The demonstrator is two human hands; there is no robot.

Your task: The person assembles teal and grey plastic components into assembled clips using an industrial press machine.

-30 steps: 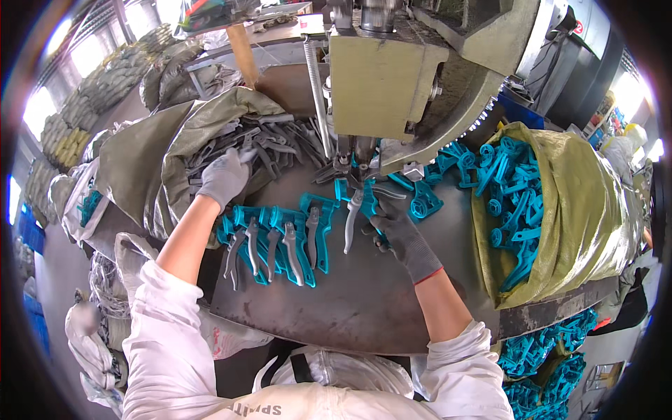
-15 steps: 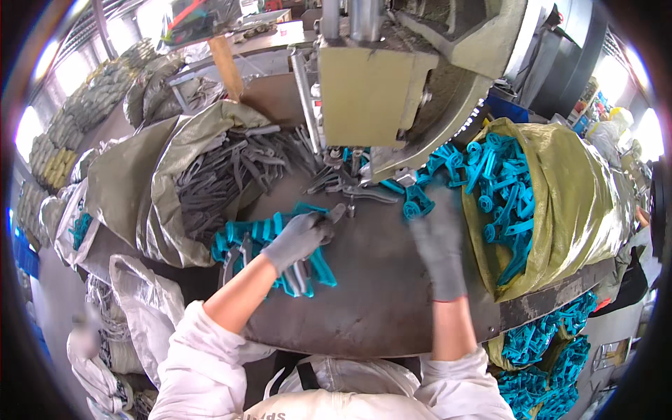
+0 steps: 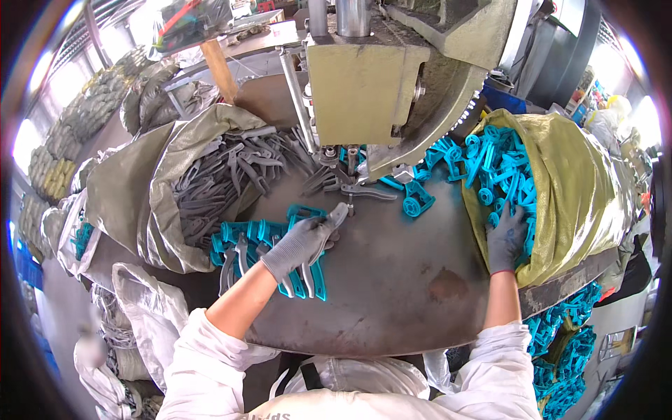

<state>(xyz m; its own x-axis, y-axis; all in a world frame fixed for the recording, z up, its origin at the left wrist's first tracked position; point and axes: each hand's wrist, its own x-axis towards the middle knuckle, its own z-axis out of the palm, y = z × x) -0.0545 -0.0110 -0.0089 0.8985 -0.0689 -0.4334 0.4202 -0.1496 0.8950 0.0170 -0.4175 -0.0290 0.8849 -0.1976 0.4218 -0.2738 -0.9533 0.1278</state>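
Note:
My left hand [image 3: 302,245], in a grey glove, is over a row of teal plastic clamp-like parts [image 3: 262,232] with grey levers on them. Its fingers are closed, and a pale grey tip juts out toward the machine; whether that is a lever or a fingertip I cannot make out. My right hand [image 3: 507,238], gloved as well, reaches into the olive sack [image 3: 581,196], fingers apart against loose teal plastic parts [image 3: 498,168]. Under the machine head [image 3: 360,91] a grey lever [image 3: 367,191] lies at a small upright pin. One teal part [image 3: 418,199] rests right of it.
A sack [image 3: 164,189] full of grey levers [image 3: 238,164] lies open at the left of the dark metal table [image 3: 378,301]. The machine's heavy curved arm stands over the far side. More teal parts [image 3: 563,364] are piled below the table's right edge.
My right hand has gone from beside the single teal part into the olive sack at the right. My left hand has stayed near the row, its wrist turned slightly.

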